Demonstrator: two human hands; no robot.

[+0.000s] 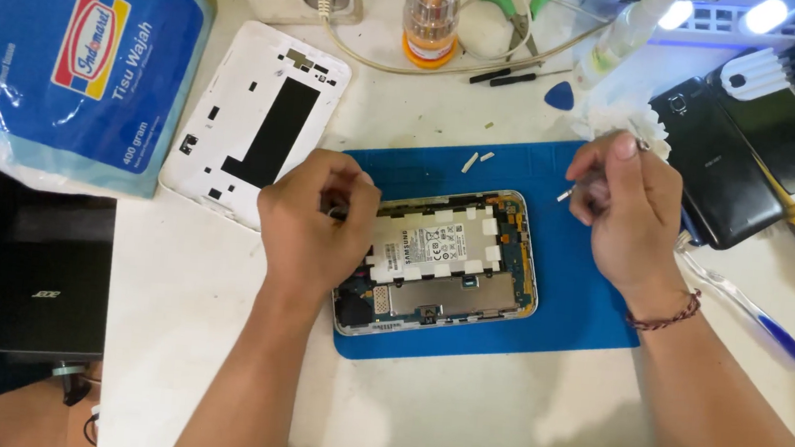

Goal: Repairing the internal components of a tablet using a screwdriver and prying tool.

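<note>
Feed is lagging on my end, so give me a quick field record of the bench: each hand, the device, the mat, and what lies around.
left hand: resting on the left end of the opened tablet, fingers curled
right hand: raised over the blue mat, closed on something small, too hidden to identify
opened tablet: back off, battery and boards exposed, lying on the mat
white back cover: on the table, left of the mat
right of mat: dark phone, toothbrush

We see the open tablet [439,260] lying on the mat [581,295], the back cover [254,122] to its left, the phones [743,156] to its right.
</note>
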